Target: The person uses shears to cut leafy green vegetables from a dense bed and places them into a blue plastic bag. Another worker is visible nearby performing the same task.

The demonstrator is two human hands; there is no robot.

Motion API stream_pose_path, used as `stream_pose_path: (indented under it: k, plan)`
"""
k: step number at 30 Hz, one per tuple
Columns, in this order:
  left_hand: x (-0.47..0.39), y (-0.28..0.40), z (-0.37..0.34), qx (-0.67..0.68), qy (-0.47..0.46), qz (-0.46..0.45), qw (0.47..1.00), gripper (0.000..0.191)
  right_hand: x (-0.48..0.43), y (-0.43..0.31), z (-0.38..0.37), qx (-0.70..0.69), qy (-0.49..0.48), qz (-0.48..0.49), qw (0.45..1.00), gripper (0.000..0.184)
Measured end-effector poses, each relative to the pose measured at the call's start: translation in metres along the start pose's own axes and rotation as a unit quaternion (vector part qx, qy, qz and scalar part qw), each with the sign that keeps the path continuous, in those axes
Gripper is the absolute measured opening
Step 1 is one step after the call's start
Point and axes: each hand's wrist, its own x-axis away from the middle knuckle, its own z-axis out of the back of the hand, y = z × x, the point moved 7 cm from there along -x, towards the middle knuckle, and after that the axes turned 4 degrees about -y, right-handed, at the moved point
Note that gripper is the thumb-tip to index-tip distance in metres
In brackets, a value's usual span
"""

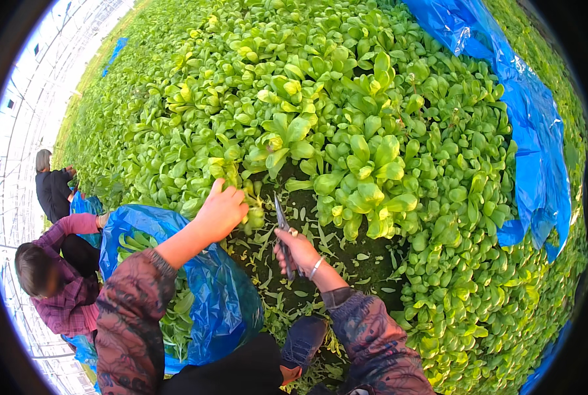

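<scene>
My left hand [221,211] is closed around a leafy green plant [254,210], whose pale stem end points right, towards the scissors. In my right hand [299,252] is a pair of metal scissors [281,217], the blades pointing up and away over bare soil. How far the blades are parted is hard to tell. Below my left forearm stands a blue plastic bag [220,291] holding cut greens [178,306]. Rows of leafy green plants [368,173] grow densely ahead and to the right of my hands.
Cut leaves litter the dark soil [368,256] beside my shoe [301,340]. A co-worker in a plaid shirt [67,301] crouches at the left near the bag; another person in dark clothes [52,192] is farther back. A blue plastic sheet [536,133] lies over plants at the right.
</scene>
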Motion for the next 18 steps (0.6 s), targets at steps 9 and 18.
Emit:
stream_pose_path:
  k: [9,18]
  plan:
    - [-0.003,0.012,-0.014,-0.035,-0.101,-0.011,0.994,0.017,-0.032,0.023,-0.016,-0.019,-0.071,-0.120,0.990,0.045]
    - [-0.025,-0.016,-0.031,0.053,-0.163,0.042,0.984,0.034,-0.029,-0.015,-0.012,0.028,0.007,0.014,0.999,0.046]
